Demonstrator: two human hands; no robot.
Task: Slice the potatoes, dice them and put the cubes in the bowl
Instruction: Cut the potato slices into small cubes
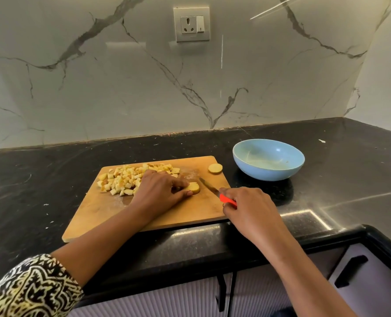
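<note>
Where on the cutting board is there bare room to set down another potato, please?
The cutting board's near-left corner is bare, bordered by the potato cubes and the left forearm. The far side is crowded with cubes; the middle holds the left hand on a potato piece and the knife.

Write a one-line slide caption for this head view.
Left hand steadies a potato piece on the cutting board; right hand holds the knife; cubes not yet in the bowl.
</note>
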